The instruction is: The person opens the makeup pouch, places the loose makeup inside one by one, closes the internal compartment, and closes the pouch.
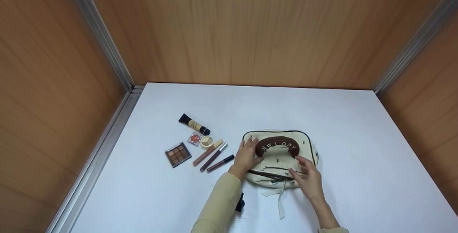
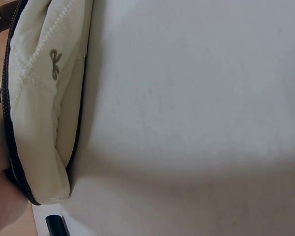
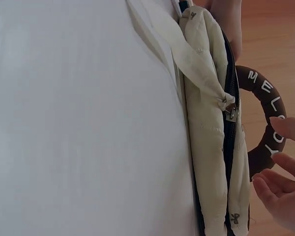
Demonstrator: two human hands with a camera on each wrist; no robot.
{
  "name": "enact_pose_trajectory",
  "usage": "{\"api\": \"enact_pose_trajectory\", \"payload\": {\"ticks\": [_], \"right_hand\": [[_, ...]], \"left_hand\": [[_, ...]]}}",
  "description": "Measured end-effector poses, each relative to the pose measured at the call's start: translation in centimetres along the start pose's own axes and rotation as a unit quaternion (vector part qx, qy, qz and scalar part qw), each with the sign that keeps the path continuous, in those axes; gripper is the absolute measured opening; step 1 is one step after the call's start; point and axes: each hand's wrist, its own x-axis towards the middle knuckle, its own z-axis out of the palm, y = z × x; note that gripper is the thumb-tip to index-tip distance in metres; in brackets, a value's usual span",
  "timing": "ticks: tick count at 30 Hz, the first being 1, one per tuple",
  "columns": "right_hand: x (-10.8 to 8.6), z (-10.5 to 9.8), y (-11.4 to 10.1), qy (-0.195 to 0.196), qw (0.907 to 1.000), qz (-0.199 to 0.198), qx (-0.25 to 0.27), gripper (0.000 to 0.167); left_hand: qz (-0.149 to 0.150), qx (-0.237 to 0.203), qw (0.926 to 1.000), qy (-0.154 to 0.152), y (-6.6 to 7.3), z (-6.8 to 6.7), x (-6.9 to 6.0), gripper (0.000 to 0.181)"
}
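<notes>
A cream makeup bag (image 1: 277, 154) with dark piping lies on the white table, its brown padded handle (image 1: 281, 141) lettered in white. My left hand (image 1: 246, 157) rests on the bag's left side, fingers spread by the handle's left end. In the left wrist view only part of that hand (image 2: 5, 191) shows, against the bag's dark zipper edge. Over the bag's right front is my right hand (image 1: 308, 179), fingers loosely bent and holding nothing. The right wrist view shows its fingertips close to the handle; contact is unclear. A cream ribbon (image 3: 199, 69) hangs from the zipper pull (image 3: 232, 114).
Left of the bag lie an eyeshadow palette (image 1: 178, 154), a black-and-beige tube (image 1: 195, 124), a small red compact (image 1: 194, 139), a round three-colour pan (image 1: 206, 141) and several lip gloss tubes (image 1: 214, 157). A black object (image 1: 240, 204) is partly hidden by my left sleeve.
</notes>
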Motion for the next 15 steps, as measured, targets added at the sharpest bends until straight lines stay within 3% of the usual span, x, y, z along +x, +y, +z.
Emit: {"api": "enact_pose_trajectory", "payload": {"ticks": [8, 15], "right_hand": [[-1.0, 0.5, -0.3, 0.030, 0.9993, 0.023, -0.001, 0.028], [-1.8, 0.7, -0.4, 0.022, 0.9978, 0.059, -0.020, 0.016]], "left_hand": [[-0.001, 0.011, 0.9999, -0.003, 0.0, 0.0, 0.0, 0.061], [0.004, 0.004, 1.0000, 0.007, -0.1, 0.1, 0.0, 0.061]]}}
